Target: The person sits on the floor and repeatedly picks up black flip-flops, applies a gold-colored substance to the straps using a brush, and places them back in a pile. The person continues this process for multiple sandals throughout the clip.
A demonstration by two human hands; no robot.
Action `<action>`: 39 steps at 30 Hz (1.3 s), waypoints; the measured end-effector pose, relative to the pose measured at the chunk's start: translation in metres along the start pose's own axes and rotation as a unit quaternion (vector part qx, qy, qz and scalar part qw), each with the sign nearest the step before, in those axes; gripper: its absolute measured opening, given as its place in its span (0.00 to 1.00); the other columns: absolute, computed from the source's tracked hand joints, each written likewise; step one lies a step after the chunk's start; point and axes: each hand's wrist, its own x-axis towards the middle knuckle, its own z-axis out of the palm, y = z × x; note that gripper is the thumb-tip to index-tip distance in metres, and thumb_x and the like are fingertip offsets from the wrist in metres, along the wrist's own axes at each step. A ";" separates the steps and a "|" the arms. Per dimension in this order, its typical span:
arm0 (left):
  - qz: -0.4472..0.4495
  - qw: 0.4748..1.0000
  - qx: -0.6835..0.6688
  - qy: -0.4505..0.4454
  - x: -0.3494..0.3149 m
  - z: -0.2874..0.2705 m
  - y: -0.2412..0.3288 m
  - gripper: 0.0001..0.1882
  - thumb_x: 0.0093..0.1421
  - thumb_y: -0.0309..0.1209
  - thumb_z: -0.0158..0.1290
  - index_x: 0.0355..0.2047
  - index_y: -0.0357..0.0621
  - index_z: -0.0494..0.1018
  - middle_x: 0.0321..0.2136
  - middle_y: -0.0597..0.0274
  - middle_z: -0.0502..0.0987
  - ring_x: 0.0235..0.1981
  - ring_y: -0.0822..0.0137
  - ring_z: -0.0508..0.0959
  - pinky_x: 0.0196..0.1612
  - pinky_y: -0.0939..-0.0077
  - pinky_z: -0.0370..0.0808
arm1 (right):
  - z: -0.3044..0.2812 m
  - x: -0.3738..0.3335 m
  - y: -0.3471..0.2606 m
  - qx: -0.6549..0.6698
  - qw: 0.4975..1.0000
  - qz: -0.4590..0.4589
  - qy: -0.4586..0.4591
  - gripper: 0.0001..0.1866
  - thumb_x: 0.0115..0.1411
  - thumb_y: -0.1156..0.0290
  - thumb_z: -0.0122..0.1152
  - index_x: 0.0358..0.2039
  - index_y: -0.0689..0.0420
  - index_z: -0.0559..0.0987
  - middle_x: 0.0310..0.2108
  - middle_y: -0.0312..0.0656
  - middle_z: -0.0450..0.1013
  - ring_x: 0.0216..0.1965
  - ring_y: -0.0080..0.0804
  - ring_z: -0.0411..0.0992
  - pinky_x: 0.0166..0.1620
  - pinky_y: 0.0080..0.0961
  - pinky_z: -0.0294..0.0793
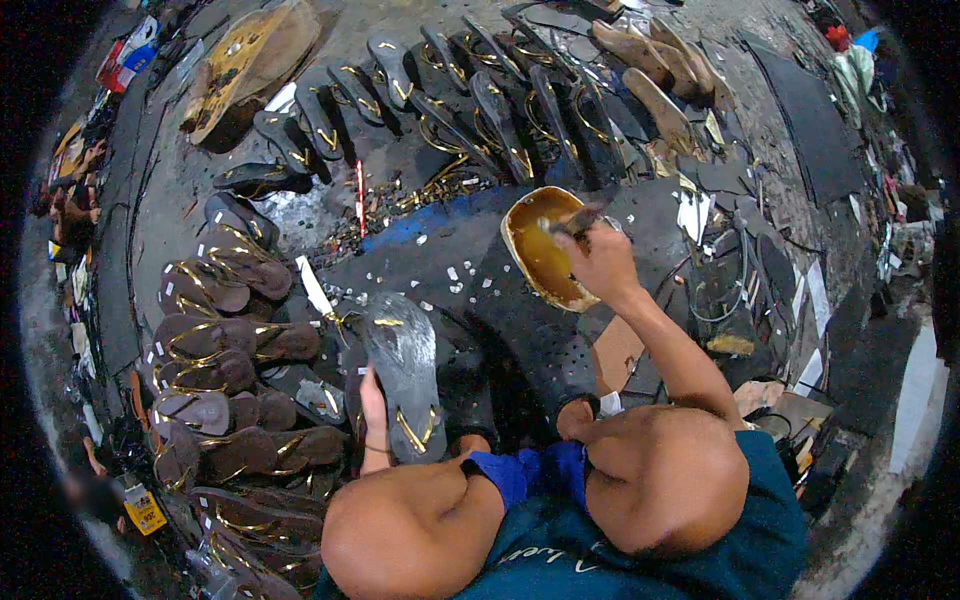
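Observation:
My left hand (374,405) is closed on the edge of a dark grey flip-flop sole (402,345) with a thin gold strap. The sole's upper part shines with a wet-looking coat, and the strap end points toward my knees. To the right, my right hand (606,262) is closed on a short tool that looks like a brush (574,222), its tip blurred by motion. That tip is inside a bowl-like pot (514,250) holding amber, glue-like stuff. My right fingers are over the pot's right side.
Several brown gold-strapped flip-flops (232,452) lie piled at the left. Dark ones (487,112) stand in rows at the far side. Wooden shoe lasts (652,62) lie far right, a worn wooden block (240,75) far left. A white pointed strip (314,288) and scraps are scattered about.

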 end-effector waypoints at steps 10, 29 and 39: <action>-0.054 0.998 -0.039 0.017 -0.028 -0.021 -0.006 0.25 0.68 0.44 0.35 0.50 0.35 0.69 0.43 0.53 0.77 0.42 0.59 0.78 0.49 0.63 0.74 | -0.089 -0.079 -0.009 -0.207 0.926 0.149 -0.278 0.16 0.56 0.65 0.62 0.41 0.62 0.77 0.32 0.53 0.76 0.34 0.49 0.75 0.36 0.37 0.73; 0.042 0.970 -0.093 -0.222 0.063 0.124 0.016 0.22 0.64 0.46 0.46 0.46 0.40 0.72 0.41 0.55 0.77 0.43 0.62 0.76 0.44 0.65 0.76 | 0.019 0.047 -0.150 0.300 0.913 -0.268 -0.062 0.15 0.49 0.76 0.66 0.39 0.54 0.79 0.39 0.42 0.75 0.39 0.41 0.74 0.44 0.33 0.72; 0.066 0.973 -0.188 -0.114 0.063 0.126 0.046 0.23 0.64 0.47 0.39 0.44 0.41 0.72 0.39 0.53 0.77 0.36 0.57 0.78 0.41 0.62 0.77 | 0.001 0.007 -0.162 0.290 0.920 -0.256 -0.068 0.13 0.53 0.74 0.62 0.41 0.55 0.78 0.36 0.44 0.76 0.37 0.44 0.74 0.40 0.36 0.73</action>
